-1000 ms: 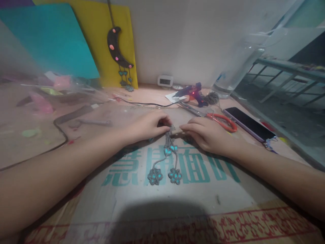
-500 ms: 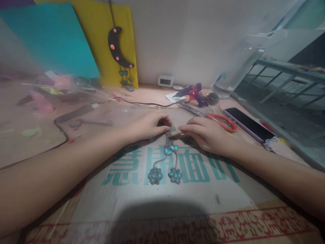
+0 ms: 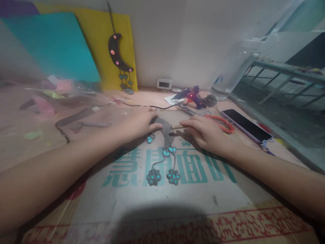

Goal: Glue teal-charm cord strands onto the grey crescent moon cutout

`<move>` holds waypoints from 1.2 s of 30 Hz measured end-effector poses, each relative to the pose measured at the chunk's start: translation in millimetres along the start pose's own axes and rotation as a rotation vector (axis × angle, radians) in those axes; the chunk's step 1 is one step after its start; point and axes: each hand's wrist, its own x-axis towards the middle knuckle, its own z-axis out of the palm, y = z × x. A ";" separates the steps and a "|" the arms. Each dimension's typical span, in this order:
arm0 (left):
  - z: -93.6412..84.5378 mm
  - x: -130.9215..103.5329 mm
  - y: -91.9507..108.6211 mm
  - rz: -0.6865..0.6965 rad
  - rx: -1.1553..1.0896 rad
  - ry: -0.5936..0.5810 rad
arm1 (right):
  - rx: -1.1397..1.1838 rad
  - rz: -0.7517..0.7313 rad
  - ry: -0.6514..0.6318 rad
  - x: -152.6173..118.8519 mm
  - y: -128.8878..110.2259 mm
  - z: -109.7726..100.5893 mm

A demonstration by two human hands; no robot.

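A flat grey crescent moon (image 3: pixel 167 130) lies on the cardboard, with cords, small hearts with turquoise patches (image 3: pixel 166 152) and two grey flowers with turquoise petals (image 3: pixel 153 177) (image 3: pixel 173 176) trailing from it. Another turquoise-patched heart (image 3: pixel 149 139) shows below my left hand. My left hand (image 3: pixel 142 122) holds the crescent's upper left part, thumb and fingers curved around its edge; some fingertips are hidden. Pinched in my right hand (image 3: pixel 203 130) is a short pale wooden stick (image 3: pixel 177 126), its tip at the crescent's right edge.
Behind my right hand lie orange-handled scissors (image 3: pixel 220 123), a glue gun (image 3: pixel 189 95) with a red light and a grey yarn ball (image 3: pixel 210 100). A phone (image 3: pixel 245 125) lies right. A dark moon ornament (image 3: pixel 116 54) hangs before a yellow board (image 3: pixel 127 40); a small digital clock (image 3: pixel 164 83) stands by the wall.
My left hand has drawn back slightly to the left, uncovering more of the crescent and the heart beside it. The stick now points left, more level. The view has shifted a little.
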 end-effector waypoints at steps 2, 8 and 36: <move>1.6 -0.2 0.1 -0.003 -0.007 0.005 | 0.006 0.045 0.018 -0.1 0.9 1.2; -17.8 3.0 10.1 -0.183 -0.466 0.002 | 0.051 0.149 0.073 -2.7 10.3 8.6; -157.1 -21.5 42.8 0.127 -0.500 0.747 | 0.451 0.263 0.169 126.9 -66.4 -94.2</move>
